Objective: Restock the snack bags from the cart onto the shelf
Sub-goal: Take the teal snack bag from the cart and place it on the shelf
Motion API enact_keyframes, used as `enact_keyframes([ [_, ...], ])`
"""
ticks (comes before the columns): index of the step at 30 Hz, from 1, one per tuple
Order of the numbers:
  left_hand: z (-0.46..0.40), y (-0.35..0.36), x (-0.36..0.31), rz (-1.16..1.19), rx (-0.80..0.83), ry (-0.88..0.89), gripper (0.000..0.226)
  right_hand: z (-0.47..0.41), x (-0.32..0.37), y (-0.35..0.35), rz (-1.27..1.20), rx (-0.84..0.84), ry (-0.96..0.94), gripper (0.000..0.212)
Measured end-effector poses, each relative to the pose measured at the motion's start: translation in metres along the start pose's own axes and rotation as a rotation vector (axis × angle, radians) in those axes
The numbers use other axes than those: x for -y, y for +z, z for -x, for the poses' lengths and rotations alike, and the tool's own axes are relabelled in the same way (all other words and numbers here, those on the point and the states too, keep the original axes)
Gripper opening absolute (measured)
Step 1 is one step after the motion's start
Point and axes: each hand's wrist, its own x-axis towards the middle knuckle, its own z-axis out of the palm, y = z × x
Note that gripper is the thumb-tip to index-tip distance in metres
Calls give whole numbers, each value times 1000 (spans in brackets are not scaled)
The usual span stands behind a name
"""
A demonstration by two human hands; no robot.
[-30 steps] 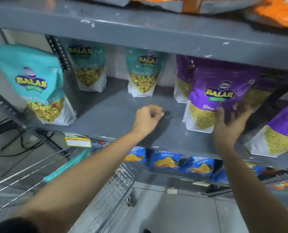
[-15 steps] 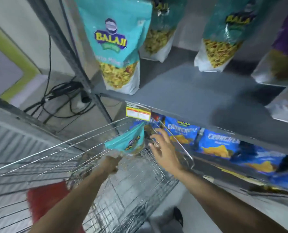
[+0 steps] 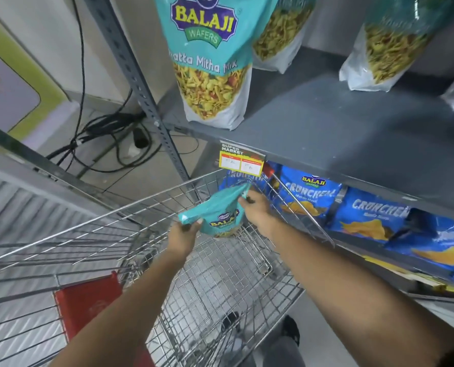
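Note:
A teal snack bag point(image 3: 216, 214) hangs tilted inside the wire cart point(image 3: 130, 221), above its mesh floor. My left hand point(image 3: 183, 235) grips its lower left corner and my right hand point(image 3: 255, 210) pinches its upper right edge. Above, the grey shelf point(image 3: 339, 133) carries a matching teal bag point(image 3: 207, 59) upright at its front left corner, with two more teal bags point(image 3: 387, 46) standing farther back.
Blue chip bags point(image 3: 366, 215) fill the lower shelf to the right of the cart. A price tag point(image 3: 241, 160) hangs from the shelf edge just above the cart. A perforated upright post point(image 3: 138, 83) and black cables point(image 3: 109, 139) are at the left. A red flap point(image 3: 88, 308) sits in the cart's near end.
Both hands left the shelf and dropped into the cart. They now hold the teal bag, with the right hand closed on its top edge.

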Motion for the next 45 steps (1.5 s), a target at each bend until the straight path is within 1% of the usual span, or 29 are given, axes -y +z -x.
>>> enact_keyframes([
  [2, 11, -8, -10, -4, 46, 86, 34, 19, -6, -10, -53, 1, -2, 24],
  [5, 29, -25, -29, 54, 152, 182, 24, 55, -6, -27, -169, -8, -63, 15],
  [7, 41, -36, -43, 94, 198, 269, 17, 81, 3, -41, -231, 0, -164, 10],
  [9, 60, -43, -66, 126, 218, 359, 18, 106, 16, -60, -308, -9, -303, 15],
  [11, 81, -46, -95, 174, 238, 441, 18, 128, 31, -82, -346, -23, -454, 10],
  [12, 91, -46, -111, 184, 248, 489, 18, 137, 39, -94, -348, -45, -514, 14],
  [14, 108, -44, -150, 198, 261, 602, 16, 150, 58, -122, -354, -97, -604, 50],
  [15, 114, -41, -169, 213, 278, 649, 15, 155, 69, -138, -353, -125, -643, 61],
  [16, 120, -37, -189, 232, 302, 686, 13, 161, 81, -155, -357, -163, -682, 67],
  [18, 131, -25, -230, 263, 348, 764, 15, 172, 105, -190, -360, -234, -746, 69],
  [19, 135, -16, -249, 274, 368, 794, 15, 175, 115, -207, -368, -268, -775, 67],
  [20, 140, -7, -267, 289, 385, 809, 15, 178, 123, -222, -379, -296, -790, 60],
  [21, 142, 3, -282, 301, 396, 819, 15, 177, 130, -238, -404, -318, -792, 47],
  [23, 140, 25, -308, 328, 431, 818, 13, 171, 142, -266, -426, -342, -786, 13],
  [24, 139, 35, -319, 342, 449, 801, 15, 168, 148, -278, -423, -347, -785, 8],
  [26, 132, 52, -340, 353, 470, 773, 22, 159, 159, -301, -410, -363, -770, 13],
  [29, 119, 75, -361, 344, 499, 727, 26, 141, 165, -326, -402, -393, -704, 11],
  [31, 111, 88, -369, 317, 490, 712, 26, 126, 162, -336, -377, -422, -656, 6],
  [32, 107, 93, -373, 311, 488, 703, 26, 120, 159, -340, -379, -441, -637, 7],
  [35, 103, 106, -388, 344, 457, 689, 27, 108, 159, -356, -488, -411, -548, 3],
  [37, 108, 108, -400, 366, 413, 692, 32, 102, 164, -370, -610, -402, -516, 8],
  [39, 114, 110, -410, 359, 388, 713, 33, 98, 170, -381, -713, -421, -525, 11],
  [41, 111, 113, -413, 365, 377, 699, 33, 93, 172, -387, -745, -428, -540, 9],
  [43, 103, 115, -413, 395, 381, 695, 27, 88, 168, -388, -747, -429, -543, 7],
  [45, 87, 121, -407, 396, 412, 710, 22, 82, 160, -387, -710, -437, -558, 14],
])
